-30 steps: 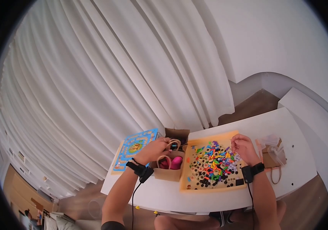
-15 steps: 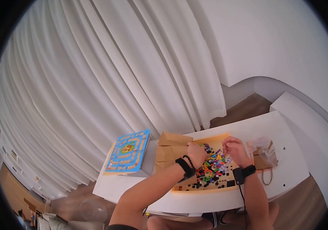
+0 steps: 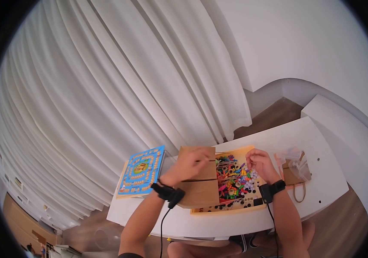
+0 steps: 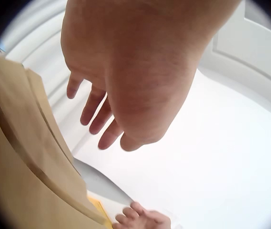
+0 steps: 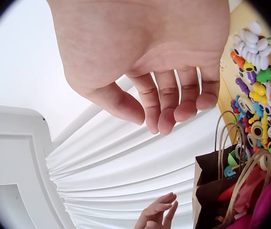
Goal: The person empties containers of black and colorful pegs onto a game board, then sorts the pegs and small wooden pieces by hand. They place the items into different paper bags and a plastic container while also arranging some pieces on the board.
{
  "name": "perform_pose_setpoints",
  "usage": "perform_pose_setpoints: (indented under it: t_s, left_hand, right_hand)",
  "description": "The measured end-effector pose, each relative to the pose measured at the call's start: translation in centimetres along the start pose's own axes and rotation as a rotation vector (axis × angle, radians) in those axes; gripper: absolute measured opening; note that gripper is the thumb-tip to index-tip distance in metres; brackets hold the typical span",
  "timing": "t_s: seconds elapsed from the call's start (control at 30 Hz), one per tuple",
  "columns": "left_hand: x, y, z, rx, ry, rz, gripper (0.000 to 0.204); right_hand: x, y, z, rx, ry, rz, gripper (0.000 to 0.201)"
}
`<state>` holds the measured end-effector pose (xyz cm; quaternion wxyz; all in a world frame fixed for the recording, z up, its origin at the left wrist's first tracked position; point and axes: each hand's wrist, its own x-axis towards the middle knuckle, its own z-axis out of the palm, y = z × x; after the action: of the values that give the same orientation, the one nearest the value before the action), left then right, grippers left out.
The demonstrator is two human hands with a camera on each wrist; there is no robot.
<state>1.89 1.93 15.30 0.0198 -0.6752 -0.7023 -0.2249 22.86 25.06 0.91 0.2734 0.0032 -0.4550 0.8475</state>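
Two brown paper bags (image 3: 199, 192) with twisted handles (image 5: 244, 183) lean over the left part of a shallow tray (image 3: 231, 210). Red and pink things (image 5: 257, 191) show in the nearer bag's mouth. My left hand (image 3: 189, 164) hovers over the bags, fingers extended and holding nothing; its palm and spread fingers show in the left wrist view. Above the tray's right side is my right hand (image 3: 262, 165), fingers loosely bent and nothing in them. Many small colourful pieces (image 3: 235, 182) fill the tray, with white ones (image 5: 257, 45) grouped at one side.
A blue board with a printed path (image 3: 141, 170) lies on a stack at the table's left. To the right of the tray sits another brown paper bag (image 3: 293, 176) with clear plastic on it. White curtains (image 3: 119, 86) hang behind the white table (image 3: 328, 172).
The bags went from upright to leaning right over the tray as my left hand swung right; the hand has since come off them, back to the left. My right hand stays above the tray.
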Motion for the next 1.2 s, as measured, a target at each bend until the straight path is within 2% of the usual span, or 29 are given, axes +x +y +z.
perform_pose_setpoints:
  t_s: [0.03,0.07,0.13,0.17,0.23,0.27,0.33,0.37,0.4,0.47,0.5,0.53,0.57,0.6,0.67,0.7,0.73,0.8,0.87,0.93,0.97,1.03,1.07,1.13,1.17,1.2]
  left_hand:
    - [-1.0,-1.9,-0.8,0.005,0.102,-0.027,0.027]
    - [-2.2,-3.5,-1.5,0.009,0.101,-0.028,0.027]
    - [-4.9,-5.9,-2.1,-0.428,0.184,-0.430,0.040]
    - [-6.2,-6.2,-1.9,-0.425,0.187,-0.433,0.040]
    - [-8.9,-6.5,-1.1,-0.768,0.253,-0.720,0.059]
    - [-9.9,-7.0,-0.5,-0.769,0.271,-0.715,0.059]
    - [-11.0,-7.7,0.9,-0.856,0.199,-0.837,0.070]
    - [-11.0,-6.9,1.2,-0.893,0.200,-0.901,0.072]
    - [-11.3,-7.3,2.0,-0.893,0.210,-0.904,0.072]
    - [-11.8,-9.3,4.2,-1.066,0.176,-0.886,0.082]
    - [-11.7,-10.0,5.0,-1.145,0.178,-0.837,0.078]
    - [-11.5,-9.6,5.3,-1.153,0.176,-0.826,0.078]
    - [-11.2,-9.2,5.6,-1.230,0.205,-0.742,0.074]
    - [-11.2,-8.8,5.8,-1.303,0.235,-0.659,0.070]
    - [-11.7,-8.2,6.5,-1.356,0.260,-0.617,0.068]
    - [-11.7,-8.1,6.6,-1.402,0.288,-0.582,0.065]
    - [-11.6,-8.1,6.7,-1.401,0.292,-0.567,0.065]
    - [-11.8,-7.2,7.2,-1.375,0.343,-0.625,0.063]
    - [-11.7,-6.7,7.0,-1.448,0.314,-0.604,0.062]
    - [-10.6,-3.6,5.3,-1.342,0.389,-0.699,0.059]
    - [-10.4,-4.6,5.9,-1.350,0.397,-0.699,0.059]
    - [-10.1,-7.7,7.6,-1.091,0.423,-0.483,0.058]
    - [-10.2,-7.6,7.7,-1.099,0.428,-0.487,0.058]
    - [-9.6,-7.5,7.3,-0.939,0.357,-0.461,0.060]
    - [-9.5,-6.1,6.2,-0.946,0.354,-0.466,0.060]
    - [-9.6,-3.3,4.2,-1.039,0.272,-0.658,0.059]
  right_hand:
    - [0.1,-0.1,0.2,-0.007,0.002,-0.006,0.015]
    - [0.2,-0.1,0.2,-0.003,-0.001,-0.006,0.015]
    - [0.2,0.0,0.0,-0.034,-0.012,-0.001,0.015]
    - [0.1,-0.1,-0.1,-0.032,-0.017,0.000,0.015]
    - [0.4,-0.3,0.2,-0.073,-0.054,0.000,0.016]
    - [0.7,-0.5,0.9,-0.081,-0.070,-0.002,0.016]
    - [0.7,-1.2,2.9,-0.358,-0.051,-0.006,0.017]
    - [0.3,-2.3,5.1,-0.525,-0.109,-0.020,0.025]
    - [0.4,-2.3,7.0,-0.527,-0.119,-0.018,0.025]
    - [0.4,-2.0,10.6,-0.830,-0.091,0.182,0.043]
    - [0.6,-1.4,12.1,-0.840,-0.087,0.180,0.043]
    - [1.1,-0.1,13.3,-1.004,-0.032,0.080,0.052]
    - [1.5,1.1,13.9,-1.167,0.024,-0.022,0.062]
    - [2.1,2.2,14.0,-1.175,0.030,-0.024,0.062]
    - [3.2,3.5,14.7,-0.948,0.032,0.104,0.071]
    - [3.2,3.5,15.3,-0.888,0.015,0.104,0.073]
    - [3.2,3.6,15.8,-0.896,0.013,0.091,0.073]
    - [2.4,4.0,16.9,-0.958,0.118,0.110,0.082]
    - [3.2,6.3,15.9,-1.025,0.157,0.081,0.083]
    - [3.2,7.0,15.6,-1.049,0.223,0.055,0.079]
    - [3.2,7.1,15.4,-1.058,0.217,0.058,0.079]
    - [3.2,7.0,14.7,-0.948,0.238,0.003,0.073]
    - [3.2,7.2,14.2,-0.956,0.234,0.009,0.073]
    - [3.2,7.6,13.3,-0.908,0.299,-0.028,0.067]
    - [2.9,7.5,13.1,-0.942,0.305,-0.026,0.065]
    - [2.6,7.4,13.2,-0.943,0.310,-0.018,0.065]
